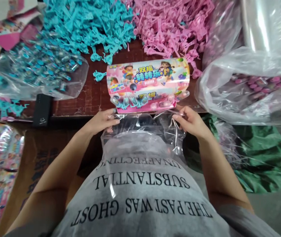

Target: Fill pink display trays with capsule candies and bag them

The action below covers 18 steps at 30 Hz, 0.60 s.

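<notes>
both hands (left hand (103,120), right hand (191,121)) pinch clear bag (142,131) below toy card (148,84)

Upside down, the grey shirt (140,197) reads "THE PAST WAS GHOST", "SUBSTANTIAL", "UNAFFECTING".

A heap of blue plastic pieces (88,23) lies on the table (91,95) beside a pink heap (172,23); a black remote (42,110) sits near the edge; a green cloth (261,158) lies right.

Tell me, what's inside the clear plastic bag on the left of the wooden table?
The clear plastic bag holds many small blue pieces, seemingly each wrapped in shiny film. Glare and creases hide their exact shape, and whatever lies at the bottom is covered.
</notes>
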Available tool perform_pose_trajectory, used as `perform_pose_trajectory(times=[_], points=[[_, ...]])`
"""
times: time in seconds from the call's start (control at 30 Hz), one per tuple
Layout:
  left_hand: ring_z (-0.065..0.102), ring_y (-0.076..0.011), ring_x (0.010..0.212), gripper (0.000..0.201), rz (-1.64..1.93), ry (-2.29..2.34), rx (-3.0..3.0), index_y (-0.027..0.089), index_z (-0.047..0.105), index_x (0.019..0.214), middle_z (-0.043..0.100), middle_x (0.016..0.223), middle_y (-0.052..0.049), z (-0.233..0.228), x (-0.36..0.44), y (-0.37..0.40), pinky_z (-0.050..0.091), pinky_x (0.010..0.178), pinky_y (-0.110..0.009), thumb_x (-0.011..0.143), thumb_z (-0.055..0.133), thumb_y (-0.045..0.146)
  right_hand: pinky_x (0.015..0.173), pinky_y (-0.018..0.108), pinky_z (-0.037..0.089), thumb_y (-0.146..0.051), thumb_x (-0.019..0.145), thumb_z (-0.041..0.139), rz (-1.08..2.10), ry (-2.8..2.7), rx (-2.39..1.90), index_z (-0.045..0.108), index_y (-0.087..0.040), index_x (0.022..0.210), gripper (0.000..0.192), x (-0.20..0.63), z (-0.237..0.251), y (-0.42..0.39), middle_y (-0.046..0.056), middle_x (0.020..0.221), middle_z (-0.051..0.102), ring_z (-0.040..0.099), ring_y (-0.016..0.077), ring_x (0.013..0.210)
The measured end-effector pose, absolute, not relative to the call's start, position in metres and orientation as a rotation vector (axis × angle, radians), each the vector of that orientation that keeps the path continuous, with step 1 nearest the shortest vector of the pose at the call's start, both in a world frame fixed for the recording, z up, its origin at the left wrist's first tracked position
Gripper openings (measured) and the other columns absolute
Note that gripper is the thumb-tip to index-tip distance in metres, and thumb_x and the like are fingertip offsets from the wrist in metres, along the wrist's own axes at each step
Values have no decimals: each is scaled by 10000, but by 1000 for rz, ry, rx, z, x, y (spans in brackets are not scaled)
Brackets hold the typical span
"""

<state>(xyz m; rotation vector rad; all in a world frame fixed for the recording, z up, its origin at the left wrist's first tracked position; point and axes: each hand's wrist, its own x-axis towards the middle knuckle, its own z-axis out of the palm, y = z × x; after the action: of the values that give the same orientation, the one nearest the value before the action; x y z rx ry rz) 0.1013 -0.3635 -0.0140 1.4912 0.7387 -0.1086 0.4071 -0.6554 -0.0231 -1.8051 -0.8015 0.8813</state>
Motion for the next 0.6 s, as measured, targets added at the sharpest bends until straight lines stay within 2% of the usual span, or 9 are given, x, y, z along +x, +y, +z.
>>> perform_pose_trajectory(times=[0.1,0.23,0.3,0.37,0.43,0.5,0.6], points=[[522,-76,417,290,-170,715,1481,216,657,974,513,588,96,-14,81,-376,610,548,-248,878,855,405,324,266,385,-719,851,801,948,-774,-1802,415,-252,843,606,397,-21,-672,99,1625,596,555,61,471],[548,-92,450,330,-194,723,1537,215,681,1051,582,607,71,-16,71,-377,552,542,-229,893,831,463,325,253,385,-681,860,813,968,-777,-1753,435,-246,837,577,393,-23,-676,107,1666,554,571,56,475],[565,-106,477,363,-206,720,1577,211,662,1034,586,606,70,-16,68,-373,556,571,-244,888,820,503,332,245,380,-666,869,813,998,-795,-1713,449,-245,837,557,395,-22,-677,112,1616,604,575,61,482],[598,-127,514,385,-220,707,1656,215,620,963,595,610,64,-17,62,-365,563,600,-260,884,803,545,376,247,418,-654,907,780,1051,-876,-1672,470,-245,833,518,399,-20,-680,112,1454,718,581,74,503],[634,-147,563,397,-234,689,1803,219,578,884,622,629,46,-19,55,-356,541,603,-256,917,746,577,503,277,515,-633,962,725,1069,-1062,-1659,497,-244,814,475,407,-17,-683,96,1232,792,640,116,592],[651,-165,605,406,-242,661,2024,220,563,828,648,655,21,-21,49,-347,494,590,-254,980,652,586,729,345,592,-609,1006,677,999,-1341,-1693,543,-240,800,443,416,-15,-686,73,1049,794,711,172,755],[671,-205,688,397,-225,502,2464,220,604,781,680,700,-16,-24,47,-341,511,724,-321,1037,559,520,1064,480,525,-537,1073,594,803,-1783,-1817,651,-237,875,364,426,-17,-685,36,955,770,735,198,889]])
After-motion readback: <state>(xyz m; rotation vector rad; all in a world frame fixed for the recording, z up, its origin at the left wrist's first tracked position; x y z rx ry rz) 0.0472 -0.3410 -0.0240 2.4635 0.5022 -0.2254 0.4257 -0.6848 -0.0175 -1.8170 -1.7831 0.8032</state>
